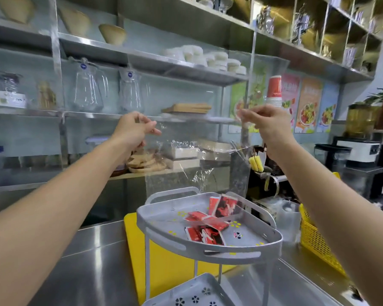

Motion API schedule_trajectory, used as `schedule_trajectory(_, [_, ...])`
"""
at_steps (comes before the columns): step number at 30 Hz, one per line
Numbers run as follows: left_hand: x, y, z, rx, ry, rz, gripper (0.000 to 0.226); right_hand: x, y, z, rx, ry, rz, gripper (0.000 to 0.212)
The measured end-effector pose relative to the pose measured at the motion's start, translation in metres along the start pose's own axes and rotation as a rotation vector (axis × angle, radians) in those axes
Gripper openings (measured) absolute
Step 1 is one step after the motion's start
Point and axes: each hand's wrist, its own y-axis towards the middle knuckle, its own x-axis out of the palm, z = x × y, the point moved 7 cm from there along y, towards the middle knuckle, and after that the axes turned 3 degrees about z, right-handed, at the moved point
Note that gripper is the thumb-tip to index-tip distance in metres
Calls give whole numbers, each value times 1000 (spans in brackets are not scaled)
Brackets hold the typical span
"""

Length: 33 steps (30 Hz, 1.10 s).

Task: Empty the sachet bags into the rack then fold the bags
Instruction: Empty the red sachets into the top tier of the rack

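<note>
A clear plastic bag (197, 155) hangs upside down above the grey rack (208, 250). My left hand (134, 129) pinches its upper left corner and my right hand (266, 122) pinches its upper right corner, both raised high. The bag's open mouth reaches down into the rack's top tray. Several red sachets (206, 224) lie scattered in that top tray, two of them still standing against the bag's lower edge. The rack's lower tray (186, 292) holds nothing that I can see.
The rack stands on a steel counter (86, 272) over a yellow board (164, 272). A yellow basket (316, 235) sits to the right. Wall shelves behind hold glass jugs (89, 89), white bowls (208, 56) and wooden boards (186, 108). Red paper cups (274, 91) stand stacked beside my right hand.
</note>
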Motion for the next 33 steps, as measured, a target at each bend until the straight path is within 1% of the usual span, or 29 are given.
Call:
schedule_trajectory(3, [-21,-1,16,65,-9,64,15,0,2,-14,-79,73,64,12])
schedule_trajectory(5, [-39,-3,32,115,-24,111,17,6,2,-28,-105,79,64,14])
schedule_trajectory(8, [-63,-10,50,134,-165,80,20,25,1,-51,-101,189,32,16])
schedule_trajectory(10, [-83,-18,50,94,-253,78,20,44,-1,-60,-63,242,13,18])
schedule_trajectory(14, [-132,-41,26,-10,-192,145,12,95,-21,-57,84,310,-80,29])
schedule_trajectory(16, [-162,-56,-1,-80,-183,201,21,129,-40,-45,172,320,-136,35])
schedule_trajectory(19, [-215,-89,-44,-166,-184,356,31,189,-82,-24,309,420,-257,45])
schedule_trajectory(21, [-248,-115,-72,-230,-150,392,31,232,-119,-16,368,492,-408,51])
schedule_trajectory(22, [-269,-132,-88,-262,-94,392,31,258,-143,-13,394,514,-496,51])
schedule_trajectory(25, [-318,-177,-134,-398,37,374,33,311,-204,-3,475,553,-642,40])
schedule_trajectory(27, [-356,-215,-163,-489,30,356,32,353,-256,7,575,491,-734,30])
schedule_trajectory(30, [-417,-273,-203,-618,62,405,26,410,-339,24,751,448,-865,21])
schedule_trajectory(32, [-452,-313,-226,-696,96,388,16,443,-396,32,837,418,-956,24])
schedule_trajectory(33, [-467,-333,-237,-742,115,365,19,458,-424,35,866,403,-1003,27])
